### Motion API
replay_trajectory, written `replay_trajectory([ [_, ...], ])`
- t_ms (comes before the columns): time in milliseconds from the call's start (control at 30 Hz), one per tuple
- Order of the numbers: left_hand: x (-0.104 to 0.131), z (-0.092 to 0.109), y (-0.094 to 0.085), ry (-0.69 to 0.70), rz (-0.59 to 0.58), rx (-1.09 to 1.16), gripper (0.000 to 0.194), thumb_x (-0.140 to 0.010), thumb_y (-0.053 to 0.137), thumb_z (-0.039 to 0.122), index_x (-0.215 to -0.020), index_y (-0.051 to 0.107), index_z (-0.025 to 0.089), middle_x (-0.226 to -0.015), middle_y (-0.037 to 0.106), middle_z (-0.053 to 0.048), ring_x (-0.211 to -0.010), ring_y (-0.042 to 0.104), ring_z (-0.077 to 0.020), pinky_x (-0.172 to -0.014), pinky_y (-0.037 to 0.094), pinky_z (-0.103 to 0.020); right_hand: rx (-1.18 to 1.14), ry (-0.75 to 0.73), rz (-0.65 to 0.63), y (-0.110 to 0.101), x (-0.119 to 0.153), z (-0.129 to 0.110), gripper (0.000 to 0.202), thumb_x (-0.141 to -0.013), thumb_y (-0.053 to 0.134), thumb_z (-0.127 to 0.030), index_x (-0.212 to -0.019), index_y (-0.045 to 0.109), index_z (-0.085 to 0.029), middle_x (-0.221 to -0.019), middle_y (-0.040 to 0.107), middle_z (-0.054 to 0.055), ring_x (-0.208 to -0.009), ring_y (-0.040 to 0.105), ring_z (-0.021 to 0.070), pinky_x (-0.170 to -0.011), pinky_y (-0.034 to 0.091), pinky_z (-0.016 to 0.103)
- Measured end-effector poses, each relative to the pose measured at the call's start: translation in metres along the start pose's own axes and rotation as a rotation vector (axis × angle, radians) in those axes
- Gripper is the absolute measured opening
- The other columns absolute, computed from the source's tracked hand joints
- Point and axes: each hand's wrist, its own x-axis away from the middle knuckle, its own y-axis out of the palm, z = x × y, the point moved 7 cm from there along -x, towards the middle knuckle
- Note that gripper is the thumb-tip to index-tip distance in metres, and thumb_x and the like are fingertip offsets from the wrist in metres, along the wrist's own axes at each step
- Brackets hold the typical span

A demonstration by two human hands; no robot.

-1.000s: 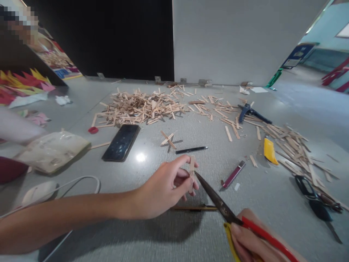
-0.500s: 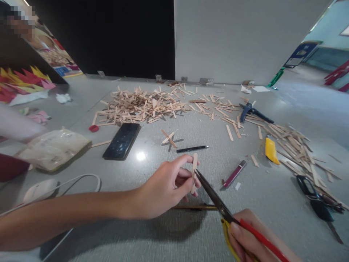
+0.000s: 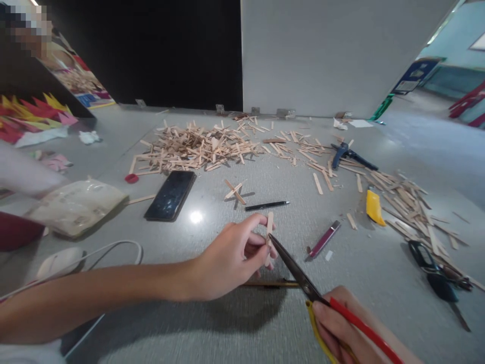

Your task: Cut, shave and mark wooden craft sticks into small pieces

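Between the fingertips of my left hand (image 3: 237, 255) a small wooden stick (image 3: 270, 222) is held upright. My right hand (image 3: 343, 318) grips scissors (image 3: 299, 273) with red and yellow handles. Their blade tips touch or nearly touch the stick beside my left fingertips. A black pen (image 3: 267, 206) lies just beyond my left hand, and behind it rest a few crossed sticks (image 3: 235, 192). To the right of the scissors is a purple cutter (image 3: 325, 240). Under my left hand a thin yellowish rod (image 3: 273, 284) is partly hidden.
A stick pile (image 3: 200, 146) lies at the back, with more sticks (image 3: 413, 202) at right. Also around are a phone (image 3: 170, 196), plastic packet (image 3: 81, 205), white mouse (image 3: 60, 263), yellow object (image 3: 375, 207), dark blue tool (image 3: 352, 155) and black glasses (image 3: 435, 273). A person (image 3: 58, 55) is far left.
The scissors and my right hand have shifted slightly left and up, bringing the tips closer to the stick. My left hand keeps its hold, and the view has moved a little.
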Motion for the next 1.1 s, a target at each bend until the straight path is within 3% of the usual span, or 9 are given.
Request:
replay_trajectory([
  [233, 0.001, 0.006, -0.005, 0.099, -0.010, -0.215, 0.015, -0.104, 0.057, 0.028, -0.117, 0.054, 0.022, -0.080, 0.080, -0.002, -0.063, 0.073, -0.0170, -0.061, 0.054, -0.025, 0.054, 0.001, 0.020, 0.005, 0.000, 0.002, 0.068, -0.093, 0.059, -0.087, -0.071, 0.049, -0.023, -0.049, 0.046, -0.009, -0.037, 0.039, 0.0049, -0.036, 0.025, 0.018],
  [367, -0.002, 0.009, -0.007, 0.134, -0.019, -0.268, 0.007, -0.106, 0.056, 0.028, -0.110, 0.055, 0.022, -0.078, 0.078, -0.002, -0.061, 0.071, -0.0162, -0.060, 0.054, -0.025, -0.130, 0.035, -0.155, 0.023, -0.005, -0.001, 0.078, -0.080, 0.058, -0.097, -0.054, 0.042, -0.026, -0.034, 0.033, -0.009, -0.027, 0.031, 0.0048, -0.028, 0.014, 0.019],
  [467, -0.003, 0.011, -0.007, 0.115, -0.030, -0.237, 0.005, -0.105, 0.055, 0.026, -0.107, 0.054, 0.022, -0.080, 0.077, -0.003, -0.066, 0.073, -0.0170, -0.060, 0.055, -0.024, -0.240, 0.113, -0.227, 0.029, -0.007, -0.001, 0.075, -0.081, 0.058, -0.093, -0.051, 0.040, -0.027, -0.031, 0.030, -0.009, -0.024, 0.024, 0.0041, -0.028, 0.008, 0.018],
  [567, -0.003, 0.009, -0.005, 0.054, -0.045, -0.184, 0.005, -0.105, 0.055, 0.027, -0.107, 0.052, 0.023, -0.081, 0.077, -0.003, -0.066, 0.074, -0.0180, -0.060, 0.055, -0.025, -0.229, 0.123, -0.172, 0.023, -0.012, 0.003, 0.074, -0.082, 0.059, -0.091, -0.054, 0.043, -0.025, -0.034, 0.032, -0.010, -0.026, 0.024, 0.0032, -0.029, 0.012, 0.016],
  [733, -0.003, 0.006, -0.006, 0.030, -0.037, -0.176, 0.010, -0.102, 0.056, 0.026, -0.111, 0.055, 0.022, -0.082, 0.077, -0.003, -0.064, 0.071, -0.0167, -0.058, 0.052, -0.024, -0.164, -0.064, -0.131, 0.018, -0.016, 0.000, 0.081, -0.073, 0.061, -0.102, -0.058, 0.046, -0.023, -0.042, 0.037, -0.011, -0.030, 0.030, 0.0027, -0.034, 0.033, 0.016],
  [967, -0.003, 0.009, -0.007, 0.043, -0.037, -0.226, 0.013, -0.098, 0.054, 0.021, -0.111, 0.058, 0.021, -0.080, 0.077, -0.001, -0.062, 0.068, -0.0150, -0.057, 0.048, -0.023, -0.151, -0.088, -0.124, 0.009, -0.011, 0.003, 0.073, -0.086, 0.060, -0.093, -0.072, 0.054, -0.021, -0.048, 0.047, -0.009, -0.037, 0.037, 0.0035, -0.041, 0.036, 0.016],
  [1100, -0.003, 0.013, -0.010, 0.094, -0.013, -0.337, 0.012, -0.096, 0.054, 0.021, -0.106, 0.060, 0.020, -0.076, 0.075, 0.000, -0.059, 0.063, -0.0139, -0.057, 0.044, -0.024, -0.076, -0.064, -0.105, 0.008, -0.010, -0.003, 0.074, -0.085, 0.060, -0.093, -0.067, 0.050, -0.022, -0.045, 0.045, -0.009, -0.033, 0.038, 0.0029, -0.035, 0.030, 0.014],
])
